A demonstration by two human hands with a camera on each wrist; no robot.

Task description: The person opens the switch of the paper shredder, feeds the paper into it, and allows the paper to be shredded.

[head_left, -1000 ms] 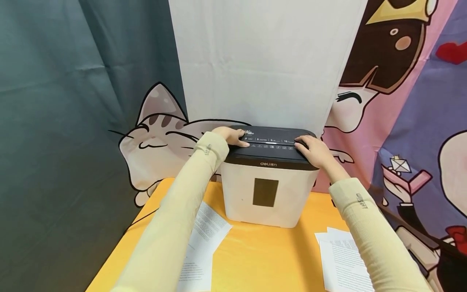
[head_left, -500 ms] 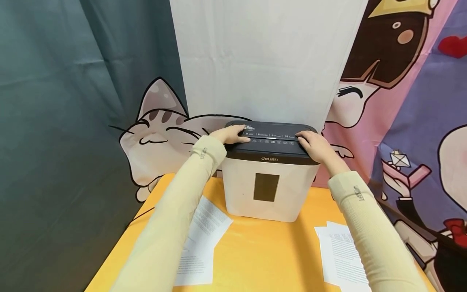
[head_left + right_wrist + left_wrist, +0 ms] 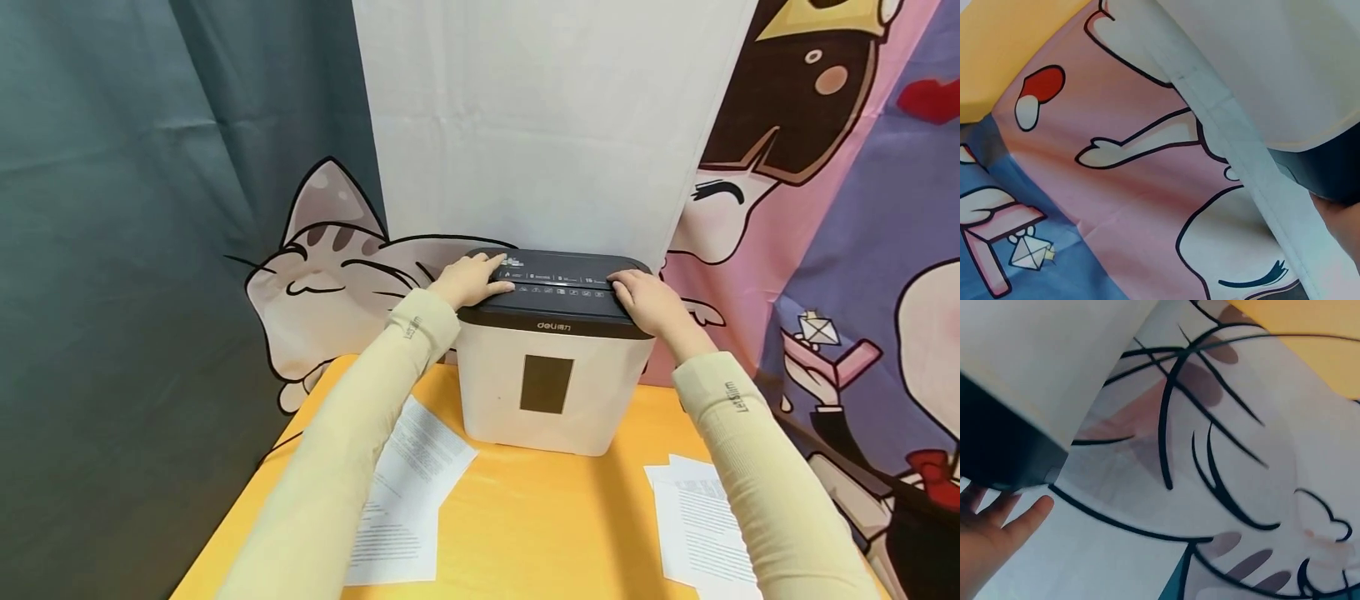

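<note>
A paper shredder with a white bin (image 3: 487, 392) and a black top (image 3: 566, 307) stands upright on the yellow table, with a small dark window on its front. My left hand (image 3: 467, 282) rests on the left end of the top, thumb and fingers spread towards the middle. On the right end lies my right hand (image 3: 649, 302), its fingertips near the slot. The left wrist view has the black top (image 3: 1004, 437) with the extended fingers of my left hand (image 3: 997, 540) against it. Only part of my right hand (image 3: 1342, 222) shows in the right wrist view, at the black edge.
Printed sheets (image 3: 408, 492) lie on the table at the left, partly under my left sleeve. More sheets (image 3: 697, 517) lie at the right by my right sleeve. A printed cloth backdrop (image 3: 555, 125) hangs close behind the shredder. A thin dark cord (image 3: 281, 448) runs by the table's left edge.
My left wrist has shifted slightly outward and down, its fingers still on the shredder's top. My right hand stays on its end. The whole view has moved a little.
</note>
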